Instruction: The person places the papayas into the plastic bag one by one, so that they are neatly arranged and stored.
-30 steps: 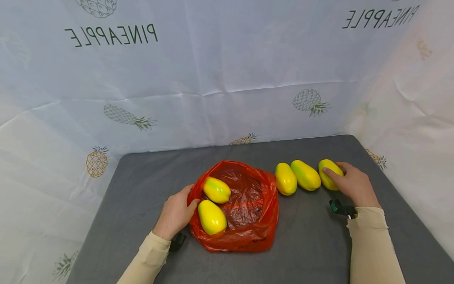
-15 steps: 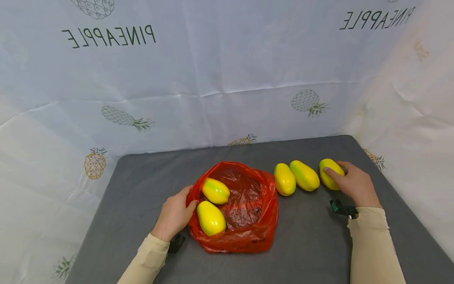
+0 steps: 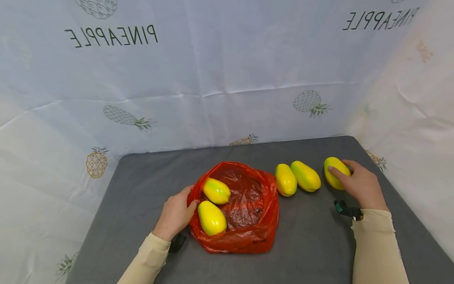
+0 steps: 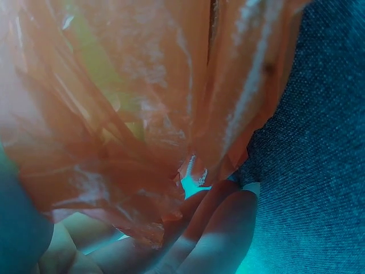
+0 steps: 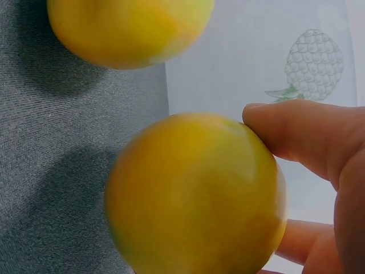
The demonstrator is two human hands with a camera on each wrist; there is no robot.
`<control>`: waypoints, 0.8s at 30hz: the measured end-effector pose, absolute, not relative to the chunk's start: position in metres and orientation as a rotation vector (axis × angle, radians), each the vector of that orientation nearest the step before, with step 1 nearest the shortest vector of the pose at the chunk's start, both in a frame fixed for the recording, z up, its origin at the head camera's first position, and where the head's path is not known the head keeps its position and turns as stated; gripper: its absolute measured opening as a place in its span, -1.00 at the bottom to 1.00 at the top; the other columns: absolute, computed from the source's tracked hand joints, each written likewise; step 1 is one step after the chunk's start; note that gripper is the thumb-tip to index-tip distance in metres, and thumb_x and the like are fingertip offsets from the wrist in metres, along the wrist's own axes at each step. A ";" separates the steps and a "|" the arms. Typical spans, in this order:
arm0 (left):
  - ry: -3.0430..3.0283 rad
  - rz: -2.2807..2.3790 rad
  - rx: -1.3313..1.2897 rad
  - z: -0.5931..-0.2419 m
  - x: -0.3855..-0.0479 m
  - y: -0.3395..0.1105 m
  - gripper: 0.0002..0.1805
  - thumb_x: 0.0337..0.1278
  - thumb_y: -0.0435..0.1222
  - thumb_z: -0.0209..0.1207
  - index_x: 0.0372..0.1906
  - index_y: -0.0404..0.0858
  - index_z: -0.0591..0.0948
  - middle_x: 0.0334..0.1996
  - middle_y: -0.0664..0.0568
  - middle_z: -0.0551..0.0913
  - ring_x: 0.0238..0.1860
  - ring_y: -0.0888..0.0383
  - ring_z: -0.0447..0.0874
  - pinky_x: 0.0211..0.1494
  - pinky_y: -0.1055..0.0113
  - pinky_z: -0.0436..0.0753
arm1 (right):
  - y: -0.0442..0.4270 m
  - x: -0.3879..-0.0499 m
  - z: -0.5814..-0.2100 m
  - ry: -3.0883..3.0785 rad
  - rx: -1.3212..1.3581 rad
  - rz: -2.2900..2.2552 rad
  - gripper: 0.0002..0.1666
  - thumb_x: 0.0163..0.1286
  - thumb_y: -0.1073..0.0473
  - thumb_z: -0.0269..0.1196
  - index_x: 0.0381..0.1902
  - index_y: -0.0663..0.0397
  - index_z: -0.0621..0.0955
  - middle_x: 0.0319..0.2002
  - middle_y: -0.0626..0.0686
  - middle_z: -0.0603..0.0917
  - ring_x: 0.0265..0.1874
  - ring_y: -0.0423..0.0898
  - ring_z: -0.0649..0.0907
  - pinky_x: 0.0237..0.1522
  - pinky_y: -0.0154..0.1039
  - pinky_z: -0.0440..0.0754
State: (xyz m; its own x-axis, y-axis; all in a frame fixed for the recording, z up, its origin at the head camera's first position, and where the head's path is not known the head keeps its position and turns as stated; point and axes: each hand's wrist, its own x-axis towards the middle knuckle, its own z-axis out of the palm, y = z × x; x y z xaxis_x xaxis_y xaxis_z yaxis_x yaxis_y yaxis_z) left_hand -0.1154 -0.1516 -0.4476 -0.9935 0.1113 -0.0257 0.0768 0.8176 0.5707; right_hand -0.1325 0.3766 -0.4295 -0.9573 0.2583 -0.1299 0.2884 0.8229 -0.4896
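Observation:
A red plastic bag (image 3: pixel 244 238) lies with its mouth open, two yellow fruits (image 3: pixel 212 217) inside at its left. My left hand (image 3: pixel 174 215) grips the bag's left rim; in the left wrist view its fingers (image 4: pixel 219 228) lie against the thin plastic. At the right, my right hand (image 3: pixel 363 184) holds another yellow fruit (image 3: pixel 335 173) between thumb and fingers. The right wrist view shows that fruit (image 5: pixel 197 194) close up, with the thumb and fingers on its side.
Two more yellow fruits (image 3: pixel 285 180) (image 3: pixel 306 176) lie side by side between the bag and my right hand, the nearer one against the bag's right edge. A white curtain (image 3: pixel 227 59) with pineapple prints stands behind the grey table (image 3: pixel 301 244).
My right hand has moved slightly to the right with its fruit, widening the gap to the neighbouring fruit. The left hand and the bag stay where they were.

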 end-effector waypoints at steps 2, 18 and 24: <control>2.943 0.918 0.146 -0.448 -0.115 -0.153 -0.47 0.45 -0.26 0.32 0.44 -0.27 0.57 0.13 -0.16 0.81 -0.31 0.10 0.73 -0.09 0.09 0.87 | 0.375 -0.134 -0.428 2.947 0.441 -0.800 0.16 0.58 -0.54 -0.02 0.65 0.35 0.24 0.44 0.63 0.38 0.16 0.51 0.53 0.03 0.44 0.59; 2.948 0.939 0.160 -0.447 -0.115 -0.153 -0.48 0.43 -0.26 0.34 0.41 -0.28 0.59 0.07 -0.15 0.82 -0.35 0.13 0.72 -0.16 0.12 0.88 | 0.352 -0.128 -0.403 3.039 0.396 -0.798 0.14 0.58 -0.51 0.05 0.67 0.29 0.23 0.41 0.60 0.44 0.04 0.44 0.59 -0.14 0.27 0.62; 2.933 0.951 0.150 -0.447 -0.115 -0.150 -0.48 0.43 -0.24 0.36 0.40 -0.26 0.59 0.06 -0.14 0.82 -0.33 0.12 0.75 -0.13 0.06 0.89 | 0.321 -0.126 -0.390 3.067 0.268 -0.833 0.10 0.57 -0.51 0.08 0.69 0.17 0.25 0.37 0.54 0.52 0.01 0.38 0.64 -0.18 0.18 0.64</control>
State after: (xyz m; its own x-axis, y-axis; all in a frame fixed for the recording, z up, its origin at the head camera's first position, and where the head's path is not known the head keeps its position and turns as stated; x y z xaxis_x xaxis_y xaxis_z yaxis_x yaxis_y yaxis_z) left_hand -0.1151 -0.1503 -0.4473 -0.9938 0.1093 -0.0222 0.0755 0.8057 0.5874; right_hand -0.1258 0.3205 -0.3901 -0.9847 0.1741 0.0023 0.1490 0.8495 -0.5062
